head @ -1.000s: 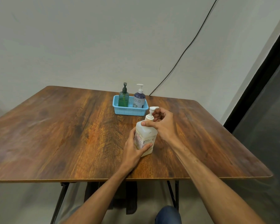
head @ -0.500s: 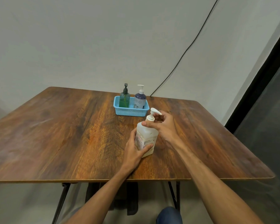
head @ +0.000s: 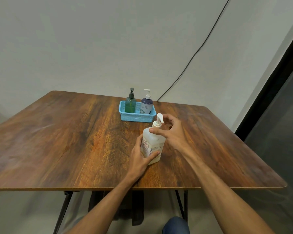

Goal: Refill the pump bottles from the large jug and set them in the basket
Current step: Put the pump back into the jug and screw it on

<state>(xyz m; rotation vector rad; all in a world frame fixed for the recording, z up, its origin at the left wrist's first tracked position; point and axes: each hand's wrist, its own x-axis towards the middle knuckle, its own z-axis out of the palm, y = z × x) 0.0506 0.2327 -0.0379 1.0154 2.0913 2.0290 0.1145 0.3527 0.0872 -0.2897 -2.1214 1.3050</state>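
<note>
A large whitish jug (head: 153, 142) with a white pump head (head: 159, 118) stands upright on the wooden table (head: 57, 141), near the front middle. My left hand (head: 140, 159) wraps the jug's lower body from the left. My right hand (head: 174, 132) curls around the pump collar, thumb on the jug's shoulder and fingers behind the nozzle. Farther back, a light blue basket (head: 137, 118) holds a green pump bottle (head: 130, 104) on the left and a purple flowered pump bottle (head: 146, 105) on the right, both upright.
The table stands against a pale wall, with a black cable (head: 193, 54) running up from behind the basket. A dark panel (head: 277, 98) lies off the table's right edge. The table's front edge is close to my body.
The pump head has turned under my right hand, its nozzle swinging round a little. My right fingers have shifted around the collar. The left hand and jug body stay in place.
</note>
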